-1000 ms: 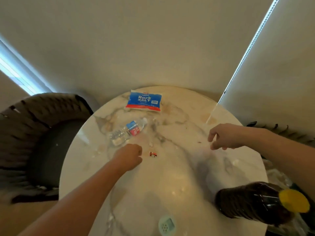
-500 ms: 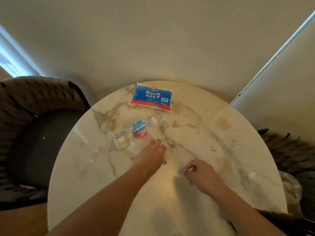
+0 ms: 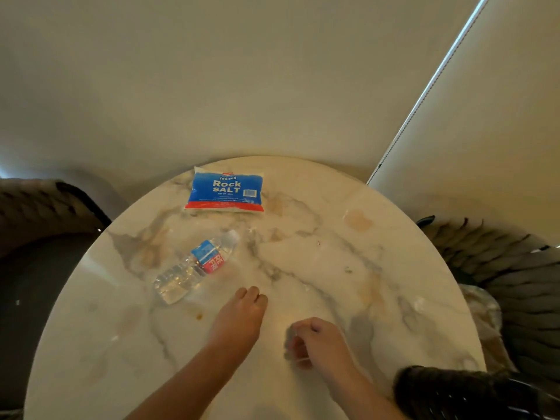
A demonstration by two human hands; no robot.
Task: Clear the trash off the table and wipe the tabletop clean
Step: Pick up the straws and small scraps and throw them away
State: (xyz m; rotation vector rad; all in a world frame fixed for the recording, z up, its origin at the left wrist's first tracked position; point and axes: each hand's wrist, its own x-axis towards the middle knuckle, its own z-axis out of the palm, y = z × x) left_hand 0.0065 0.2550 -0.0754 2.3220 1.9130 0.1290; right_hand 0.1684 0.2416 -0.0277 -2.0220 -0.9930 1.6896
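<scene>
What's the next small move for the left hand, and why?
Probably reach up and left to grip the water bottle. It lies on its side on the table, the nearest big piece of trash just beyond the left hand, whose fingers are curled with nothing visibly held. The right hand is curled, seemingly pinching something small, so it looks busy.

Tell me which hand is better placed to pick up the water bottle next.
Probably the left hand: its fingertips lie just beside the lying water bottle. The right hand is curled, nearer the person and farther from the bottle.
</scene>
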